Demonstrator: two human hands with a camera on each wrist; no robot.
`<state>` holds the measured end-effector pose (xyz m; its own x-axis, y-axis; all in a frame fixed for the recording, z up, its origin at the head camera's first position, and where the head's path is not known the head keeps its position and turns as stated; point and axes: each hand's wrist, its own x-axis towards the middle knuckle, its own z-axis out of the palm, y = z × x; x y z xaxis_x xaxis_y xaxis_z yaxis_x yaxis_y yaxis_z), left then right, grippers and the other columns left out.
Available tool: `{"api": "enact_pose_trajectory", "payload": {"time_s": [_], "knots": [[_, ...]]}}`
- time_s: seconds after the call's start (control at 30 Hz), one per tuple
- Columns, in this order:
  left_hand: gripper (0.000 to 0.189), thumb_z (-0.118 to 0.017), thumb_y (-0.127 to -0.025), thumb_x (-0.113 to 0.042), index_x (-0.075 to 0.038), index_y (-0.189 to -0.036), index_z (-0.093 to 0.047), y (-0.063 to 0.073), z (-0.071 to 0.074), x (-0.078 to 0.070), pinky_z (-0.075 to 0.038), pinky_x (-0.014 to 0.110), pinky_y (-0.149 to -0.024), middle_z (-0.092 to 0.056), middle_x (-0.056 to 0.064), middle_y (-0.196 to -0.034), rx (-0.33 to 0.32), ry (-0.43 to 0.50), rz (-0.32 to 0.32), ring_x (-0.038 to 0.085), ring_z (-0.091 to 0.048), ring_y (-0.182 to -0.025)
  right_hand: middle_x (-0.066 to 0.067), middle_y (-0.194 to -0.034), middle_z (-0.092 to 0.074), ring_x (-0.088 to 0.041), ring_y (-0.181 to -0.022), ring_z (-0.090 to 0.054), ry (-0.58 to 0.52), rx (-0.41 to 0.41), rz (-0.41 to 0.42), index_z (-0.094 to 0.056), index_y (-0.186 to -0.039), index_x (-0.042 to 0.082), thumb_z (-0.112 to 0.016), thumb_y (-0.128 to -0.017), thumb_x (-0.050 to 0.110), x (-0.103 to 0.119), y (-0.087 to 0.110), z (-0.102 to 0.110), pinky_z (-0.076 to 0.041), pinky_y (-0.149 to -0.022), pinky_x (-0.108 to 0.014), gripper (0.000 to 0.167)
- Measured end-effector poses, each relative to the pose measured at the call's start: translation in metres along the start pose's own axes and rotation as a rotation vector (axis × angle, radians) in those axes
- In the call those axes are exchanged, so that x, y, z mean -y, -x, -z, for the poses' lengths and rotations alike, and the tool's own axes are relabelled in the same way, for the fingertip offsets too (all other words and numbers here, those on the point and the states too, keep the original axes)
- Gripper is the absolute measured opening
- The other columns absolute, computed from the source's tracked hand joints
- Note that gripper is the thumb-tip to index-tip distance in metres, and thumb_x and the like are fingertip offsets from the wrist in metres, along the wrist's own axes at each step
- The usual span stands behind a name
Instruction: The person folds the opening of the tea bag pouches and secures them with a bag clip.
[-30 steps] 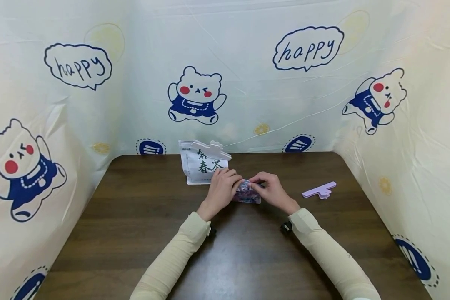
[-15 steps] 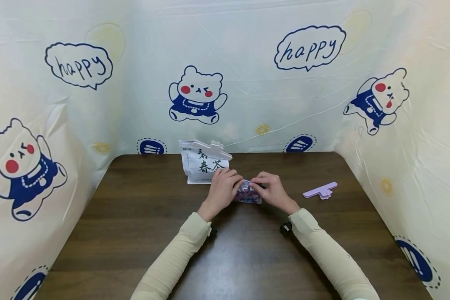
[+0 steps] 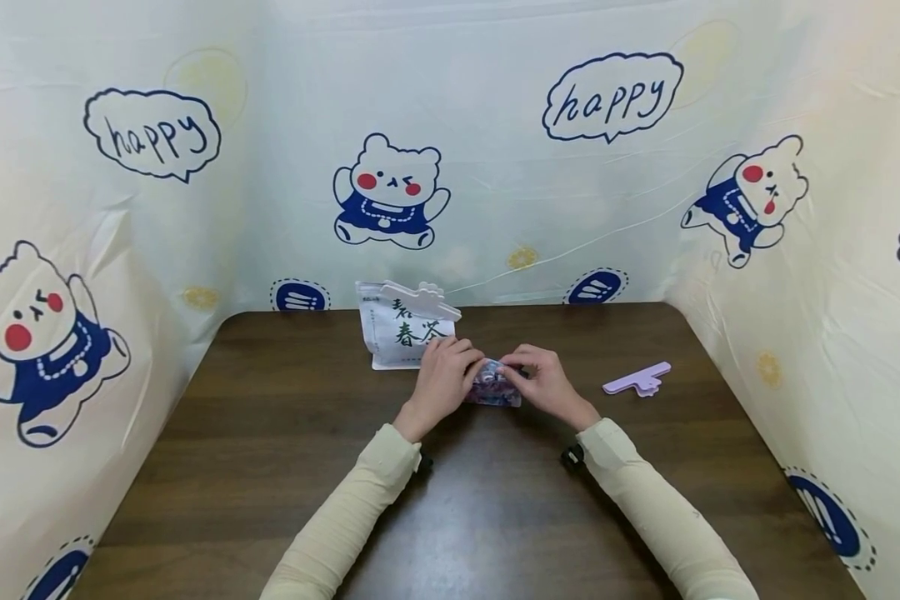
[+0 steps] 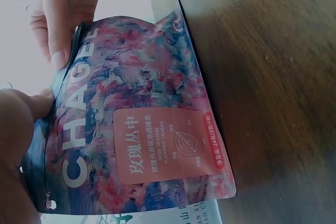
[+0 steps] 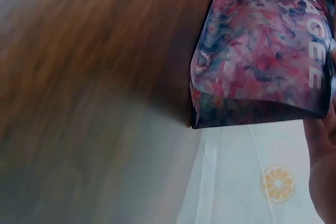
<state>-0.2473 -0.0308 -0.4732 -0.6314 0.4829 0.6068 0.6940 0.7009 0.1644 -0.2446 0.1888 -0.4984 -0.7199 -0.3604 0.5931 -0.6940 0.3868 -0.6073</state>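
A pink and blue patterned tea pouch (image 3: 493, 395), marked CHAGEE and rose oolong, stands upright on the table between the hands. My left hand (image 3: 441, 377) pinches its top edge at the left corner. On the right side of that same edge, the thumb and fingers of my right hand (image 3: 546, 382) pinch the pouch. In the left wrist view, the pouch (image 4: 142, 77) shows its labelled front, with both hands along its folded top strip. The right wrist view has the pouch's side (image 5: 262, 51) and part of my right hand (image 5: 321, 166) at the frame's edge.
Behind my left hand stands a white pouch (image 3: 390, 343) with dark green characters, a white clip (image 3: 420, 302) across its top. A purple clip (image 3: 637, 380) lies to the right on the brown table (image 3: 285, 433). A printed cloth (image 3: 495, 217) surrounds the table's back and sides.
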Motion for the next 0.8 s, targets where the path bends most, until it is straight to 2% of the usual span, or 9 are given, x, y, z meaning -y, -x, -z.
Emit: {"api": "enact_pose_trajectory", "payload": {"time_s": [0.13, 0.23, 0.43, 0.6, 0.67, 0.8], "knots": [[0.017, -0.069, -0.098, -0.027, -0.015, -0.094, -0.079, 0.0007, -0.0007, 0.0, -0.042, 0.038, -0.078, -0.07, -0.003, -0.087, -0.003, 0.003, 0.0, 0.019, -0.06, -0.084, -0.006, -0.094, -0.072, -0.017, -0.085, -0.066, -0.025, 0.05, -0.018, -0.078, -0.105, 0.006, -0.073, -0.091, -0.002, 0.0005, 0.0025, 0.0054, -0.058, -0.075, -0.036, 0.016], [0.016, -0.069, -0.098, -0.026, -0.014, -0.093, -0.079, 0.0006, -0.0011, 0.0, -0.042, 0.038, -0.079, -0.07, -0.003, -0.087, -0.012, 0.006, -0.004, 0.019, -0.06, -0.084, -0.006, -0.094, -0.071, -0.016, -0.086, -0.065, -0.027, 0.069, -0.002, -0.078, -0.108, 0.005, -0.07, -0.092, -0.002, 0.0026, 0.0023, 0.0079, -0.056, -0.076, -0.03, 0.019], [0.016, -0.069, -0.098, -0.025, -0.014, -0.093, -0.079, 0.0014, -0.0013, 0.0008, -0.043, 0.039, -0.081, -0.07, -0.002, -0.087, -0.009, 0.013, -0.006, 0.019, -0.06, -0.084, -0.006, -0.09, -0.07, -0.013, -0.08, -0.064, 0.01, 0.05, 0.012, -0.079, -0.106, 0.005, -0.072, -0.092, -0.002, 0.0023, 0.0035, 0.0066, -0.055, -0.068, -0.037, 0.018], [0.019, -0.067, -0.099, -0.027, -0.014, -0.094, -0.079, 0.0011, -0.0001, 0.0005, -0.043, 0.039, -0.08, -0.07, -0.002, -0.087, -0.001, 0.017, 0.002, 0.02, -0.06, -0.084, -0.005, -0.091, -0.074, -0.015, -0.081, -0.068, -0.052, 0.004, -0.038, -0.08, -0.102, 0.009, -0.076, -0.09, 0.002, -0.0024, 0.0068, 0.008, -0.059, -0.072, -0.042, 0.015], [0.019, -0.067, -0.1, -0.027, -0.014, -0.095, -0.079, 0.0007, 0.0002, 0.0003, -0.043, 0.038, -0.08, -0.07, -0.002, -0.088, 0.002, 0.015, 0.003, 0.019, -0.06, -0.085, -0.004, -0.09, -0.074, -0.015, -0.081, -0.069, -0.085, -0.013, -0.066, -0.08, -0.099, 0.01, -0.076, -0.09, 0.003, -0.0041, 0.0084, 0.0093, -0.06, -0.074, -0.041, 0.013], [0.019, -0.067, -0.1, -0.028, -0.015, -0.094, -0.08, 0.0003, 0.0001, -0.0002, -0.043, 0.039, -0.082, -0.07, -0.003, -0.088, 0.008, 0.008, 0.002, 0.019, -0.06, -0.085, -0.001, -0.088, -0.073, -0.013, -0.079, -0.067, -0.07, -0.016, -0.078, -0.08, -0.097, 0.012, -0.076, -0.091, 0.006, -0.0056, 0.0105, 0.0101, -0.058, -0.072, -0.035, 0.009]]}}
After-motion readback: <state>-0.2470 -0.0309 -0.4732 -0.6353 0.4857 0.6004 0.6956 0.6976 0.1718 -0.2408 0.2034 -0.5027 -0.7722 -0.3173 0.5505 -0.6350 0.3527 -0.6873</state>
